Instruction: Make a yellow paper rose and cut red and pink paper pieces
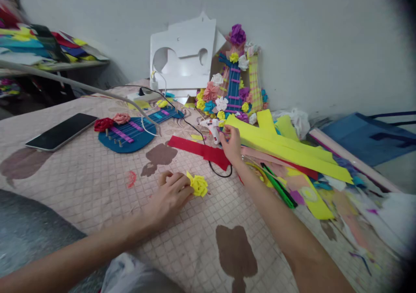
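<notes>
Step judged in hand: fetching the glue gun (212,127) for the yellow paper flower (199,185). Left hand (169,200) lies low on the quilted cover (97,184), pinching the flower. Right hand (231,143), arm stretched forward, curls at the gun; grasp unconfirmed. The next move calls for a firm handle hold, with the black cord (219,173) clear.
</notes>
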The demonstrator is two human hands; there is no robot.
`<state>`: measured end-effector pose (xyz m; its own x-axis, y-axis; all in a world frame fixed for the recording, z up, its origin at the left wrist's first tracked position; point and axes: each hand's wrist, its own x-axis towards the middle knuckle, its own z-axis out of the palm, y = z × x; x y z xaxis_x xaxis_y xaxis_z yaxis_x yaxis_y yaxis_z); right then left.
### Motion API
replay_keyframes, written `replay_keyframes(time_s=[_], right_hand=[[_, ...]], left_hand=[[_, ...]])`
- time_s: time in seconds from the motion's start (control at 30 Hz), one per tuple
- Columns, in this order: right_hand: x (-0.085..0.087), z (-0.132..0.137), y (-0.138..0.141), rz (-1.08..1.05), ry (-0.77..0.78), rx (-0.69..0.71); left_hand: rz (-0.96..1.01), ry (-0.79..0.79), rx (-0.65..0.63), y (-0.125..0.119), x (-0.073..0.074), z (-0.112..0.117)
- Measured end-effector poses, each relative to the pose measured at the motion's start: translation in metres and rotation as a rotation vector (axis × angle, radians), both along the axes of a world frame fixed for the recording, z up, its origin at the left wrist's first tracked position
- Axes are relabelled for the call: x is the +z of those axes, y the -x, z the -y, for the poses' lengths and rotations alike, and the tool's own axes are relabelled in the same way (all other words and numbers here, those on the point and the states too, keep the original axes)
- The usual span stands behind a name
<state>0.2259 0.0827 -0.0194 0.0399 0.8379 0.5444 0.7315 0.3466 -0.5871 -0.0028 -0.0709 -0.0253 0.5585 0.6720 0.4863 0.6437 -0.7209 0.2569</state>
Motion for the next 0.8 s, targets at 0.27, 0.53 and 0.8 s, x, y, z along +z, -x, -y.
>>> replay_keyframes(time_s=[0.27, 0.53, 0.8], right_hand=[[-0.003, 0.136, 0.022, -0.073, 0.087, 0.336], [-0.017, 0.157, 0.032, 0.017, 0.169, 0.413], [-0.020, 0.155, 0.036, 0.024, 0.203, 0.412]], left_hand=[[-0.038, 0.001, -0.006, 0.001, -0.003, 0.000], [-0.042, -0.019, -0.021, 0.002, -0.004, -0.001], [-0.029, -0.022, -0.006, 0.002, -0.003, -0.002]])
